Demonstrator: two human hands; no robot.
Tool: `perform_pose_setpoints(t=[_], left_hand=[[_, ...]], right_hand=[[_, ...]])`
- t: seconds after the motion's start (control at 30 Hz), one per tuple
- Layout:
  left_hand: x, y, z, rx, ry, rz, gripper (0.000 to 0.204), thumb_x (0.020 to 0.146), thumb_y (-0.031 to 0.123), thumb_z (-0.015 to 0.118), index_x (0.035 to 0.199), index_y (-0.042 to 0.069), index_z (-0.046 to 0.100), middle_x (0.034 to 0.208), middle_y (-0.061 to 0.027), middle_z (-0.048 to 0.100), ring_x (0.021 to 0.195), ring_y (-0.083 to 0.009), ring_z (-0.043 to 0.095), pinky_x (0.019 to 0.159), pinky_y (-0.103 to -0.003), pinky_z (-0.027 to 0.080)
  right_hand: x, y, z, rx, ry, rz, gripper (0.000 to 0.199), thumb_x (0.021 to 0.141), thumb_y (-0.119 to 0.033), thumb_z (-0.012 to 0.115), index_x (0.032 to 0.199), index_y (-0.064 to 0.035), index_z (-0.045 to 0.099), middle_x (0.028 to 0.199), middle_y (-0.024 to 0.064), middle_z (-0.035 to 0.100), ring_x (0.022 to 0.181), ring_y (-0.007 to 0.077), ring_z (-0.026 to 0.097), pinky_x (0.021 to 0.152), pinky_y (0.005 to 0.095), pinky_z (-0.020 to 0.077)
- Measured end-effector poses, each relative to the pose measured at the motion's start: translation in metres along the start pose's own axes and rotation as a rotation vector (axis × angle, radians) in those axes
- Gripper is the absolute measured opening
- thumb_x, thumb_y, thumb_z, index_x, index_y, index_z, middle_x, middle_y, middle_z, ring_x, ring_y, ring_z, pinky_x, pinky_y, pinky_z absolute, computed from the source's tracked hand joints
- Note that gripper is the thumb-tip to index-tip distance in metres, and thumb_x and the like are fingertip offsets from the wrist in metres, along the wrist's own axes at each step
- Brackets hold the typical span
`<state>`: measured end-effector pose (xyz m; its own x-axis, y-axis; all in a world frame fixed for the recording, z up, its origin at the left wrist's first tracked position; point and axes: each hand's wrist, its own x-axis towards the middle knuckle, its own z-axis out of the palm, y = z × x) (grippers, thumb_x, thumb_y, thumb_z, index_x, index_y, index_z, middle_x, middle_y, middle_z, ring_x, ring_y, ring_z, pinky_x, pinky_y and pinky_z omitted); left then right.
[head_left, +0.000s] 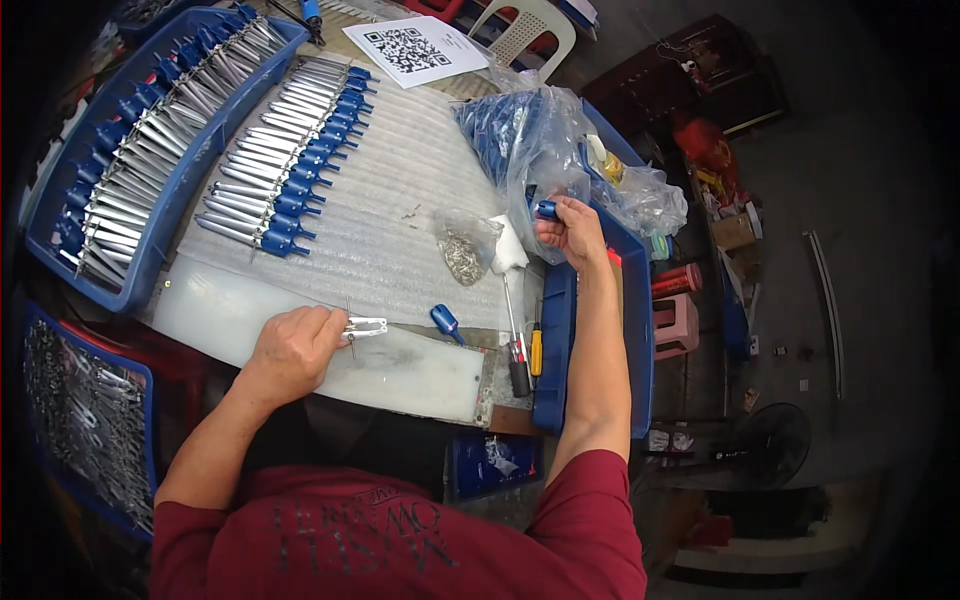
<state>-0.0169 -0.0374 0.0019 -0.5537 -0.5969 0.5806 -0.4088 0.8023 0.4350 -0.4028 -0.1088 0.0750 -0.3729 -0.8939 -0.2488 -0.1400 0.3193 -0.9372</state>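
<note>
My left hand rests on a white plastic board and grips a small metal plier-like piece whose jaws stick out to the right. My right hand is raised at the edge of a blue crate and pinches a small blue plastic handle. Just behind that hand, a clear bag holds many more blue handles. One loose blue handle lies on the board between my hands.
A row of finished tools with blue handles lies on the corrugated sheet. At the far left, a blue tray holds more of them. Also here: a small bag of metal bits, screwdrivers, a printed paper, a bin of metal parts.
</note>
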Motion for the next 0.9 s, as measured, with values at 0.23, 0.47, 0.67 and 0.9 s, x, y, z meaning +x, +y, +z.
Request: perform_pose_setpoints(t=[0.23, 0.47, 0.67, 0.9], left_hand=[[-0.006, -0.002, -0.002, -0.034, 0.038, -0.003, 0.020, 0.068, 0.004, 0.062, 0.084, 0.001, 0.050, 0.065, -0.0113, 0.046, 0.057, -0.0285, 0.051, 0.048, -0.036, 0.041], [-0.005, 0.012, -0.012, -0.104, 0.093, 0.041, 0.023, 0.067, 0.002, 0.062, 0.086, -0.001, 0.050, 0.067, -0.0122, 0.048, 0.059, -0.0296, 0.052, 0.051, -0.036, 0.042], [-0.010, 0.022, -0.022, -0.087, 0.083, 0.046, 0.023, 0.067, 0.001, 0.062, 0.086, 0.000, 0.050, 0.065, -0.0110, 0.047, 0.057, -0.0280, 0.050, 0.049, -0.035, 0.041], [-0.021, 0.031, -0.023, -0.092, 0.035, 0.043, 0.023, 0.067, 0.002, 0.062, 0.088, 0.001, 0.051, 0.063, -0.0100, 0.045, 0.055, -0.0263, 0.049, 0.047, -0.035, 0.040]], right_hand=[[-0.074, -0.010, 0.033, 0.056, -0.203, -0.158, 0.025, 0.087, -0.018, 0.052, 0.104, 0.0006, 0.049, 0.085, 0.0123, 0.062, 0.057, 0.0126, 0.058, 0.051, 0.0244, 0.0502], [-0.144, 0.007, 0.080, 0.119, -0.355, -0.218, 0.031, 0.080, -0.012, 0.062, 0.104, 0.0029, 0.049, 0.084, 0.0123, 0.061, 0.057, 0.0135, 0.056, 0.051, 0.0225, 0.0458], [-0.187, 0.013, 0.107, 0.126, -0.437, -0.146, 0.034, 0.075, -0.002, 0.065, 0.104, 0.0037, 0.049, 0.077, 0.0060, 0.056, 0.060, 0.0116, 0.055, 0.053, 0.0206, 0.0451], [-0.200, 0.031, 0.118, 0.110, -0.303, -0.192, 0.025, 0.075, -0.003, 0.066, 0.096, 0.0033, 0.055, 0.074, 0.0059, 0.058, 0.054, 0.0094, 0.051, 0.049, 0.0198, 0.0420]])
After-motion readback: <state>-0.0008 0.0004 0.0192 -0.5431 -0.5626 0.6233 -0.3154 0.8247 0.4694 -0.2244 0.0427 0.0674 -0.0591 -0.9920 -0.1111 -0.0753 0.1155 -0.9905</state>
